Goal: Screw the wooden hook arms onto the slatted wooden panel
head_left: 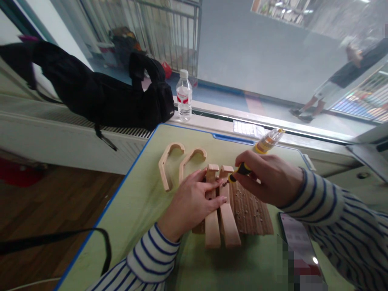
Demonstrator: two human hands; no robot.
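Observation:
Two pale wooden hooks (229,226) lie side by side, edge up, across a brown ridged board (253,210) dotted with small holes. My left hand (194,202) holds them down, thumb and index finger stretched over them and the other fingers along the left side. In my right hand (266,178) is a screwdriver (240,173) with a yellow and black grip and a clear amber rear end. Its tip points at the right-hand hook, close to my left fingertips; whether it touches a screw is too small to tell. Left of these lie two more curved wooden hooks (165,167).
A phone (298,242) lies at the right of the green table (130,218). On the sill stand a water bottle (184,97) and a black bag (115,99). A black strap (103,236) crosses the left table edge. Beyond the glass stands a person (342,76).

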